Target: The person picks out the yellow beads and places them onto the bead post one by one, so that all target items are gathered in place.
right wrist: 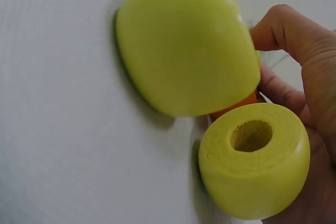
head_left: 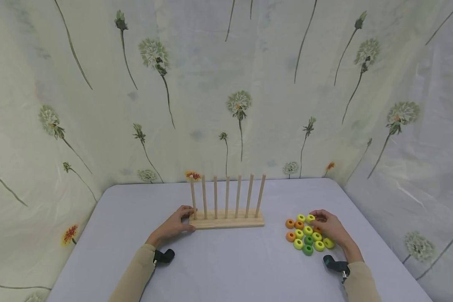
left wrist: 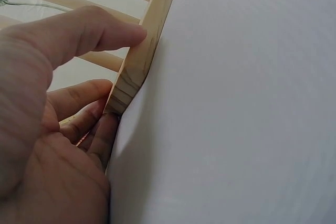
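Observation:
A wooden peg stand [head_left: 226, 222] with several upright pegs stands at the table's middle. My left hand [head_left: 175, 223] grips its left end; in the left wrist view, the thumb lies on the front of the base [left wrist: 137, 59] and the fingers reach round the end. At right, my right hand [head_left: 330, 226] pinches a yellow bead [head_left: 310, 218] at the back of a bead group, thumb and fingertips on either side. From the right wrist, two nearer yellow beads [right wrist: 186, 43] largely hide that grip. One of these, a holed yellow bead [right wrist: 257, 166], lies by the palm.
Orange beads [head_left: 290, 223], green beads [head_left: 307, 250] and more yellow beads [head_left: 298, 243] lie loosely together on the white table [head_left: 226, 268]. A flower-printed curtain [head_left: 196, 105] hangs behind the table and along both sides.

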The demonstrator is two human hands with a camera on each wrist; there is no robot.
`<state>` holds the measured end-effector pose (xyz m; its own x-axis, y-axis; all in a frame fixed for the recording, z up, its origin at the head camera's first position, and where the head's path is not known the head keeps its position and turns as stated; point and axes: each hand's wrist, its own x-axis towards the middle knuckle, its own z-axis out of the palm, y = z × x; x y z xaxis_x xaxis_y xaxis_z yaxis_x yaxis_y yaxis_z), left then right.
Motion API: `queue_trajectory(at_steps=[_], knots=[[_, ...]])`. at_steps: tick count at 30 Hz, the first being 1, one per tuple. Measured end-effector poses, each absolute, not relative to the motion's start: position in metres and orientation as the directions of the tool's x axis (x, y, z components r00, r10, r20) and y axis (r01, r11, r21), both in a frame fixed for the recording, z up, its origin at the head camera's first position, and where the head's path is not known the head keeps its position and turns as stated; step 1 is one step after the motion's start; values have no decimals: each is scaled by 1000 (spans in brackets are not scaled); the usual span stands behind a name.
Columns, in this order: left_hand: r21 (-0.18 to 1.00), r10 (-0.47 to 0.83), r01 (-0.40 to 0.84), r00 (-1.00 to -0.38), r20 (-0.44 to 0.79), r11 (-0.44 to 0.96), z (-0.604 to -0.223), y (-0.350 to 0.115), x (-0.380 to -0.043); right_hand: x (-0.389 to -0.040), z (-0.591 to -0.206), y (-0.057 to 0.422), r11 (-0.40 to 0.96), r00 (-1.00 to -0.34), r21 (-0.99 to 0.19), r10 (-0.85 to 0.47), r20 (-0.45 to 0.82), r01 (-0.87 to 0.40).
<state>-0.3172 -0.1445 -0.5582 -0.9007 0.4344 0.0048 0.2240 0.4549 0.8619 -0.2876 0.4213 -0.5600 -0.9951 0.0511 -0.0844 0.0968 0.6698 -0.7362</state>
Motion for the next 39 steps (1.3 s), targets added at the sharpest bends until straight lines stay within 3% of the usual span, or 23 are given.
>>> queue_trajectory(at_steps=[8,20,27,31,39], knots=[[859,437,226,-900,3,459,-560,-145,-318,-288,-557,422,668,-993,-734,79,-89,119],[846,436,247,-900,19,473,-560,-145,-318,-286,-539,419,659,-998,-751,60,-8,45],[850,428,227,-904,2,475,-559,-144,-317,-313,-572,438,674,-991,-738,101,90,2],[852,423,215,-906,-8,477,-558,-144,-317,-324,-583,443,667,-988,-742,61,141,-65],[838,432,247,-902,16,486,-558,-144,-317,-297,-532,394,609,-986,-781,-6,168,-137]])
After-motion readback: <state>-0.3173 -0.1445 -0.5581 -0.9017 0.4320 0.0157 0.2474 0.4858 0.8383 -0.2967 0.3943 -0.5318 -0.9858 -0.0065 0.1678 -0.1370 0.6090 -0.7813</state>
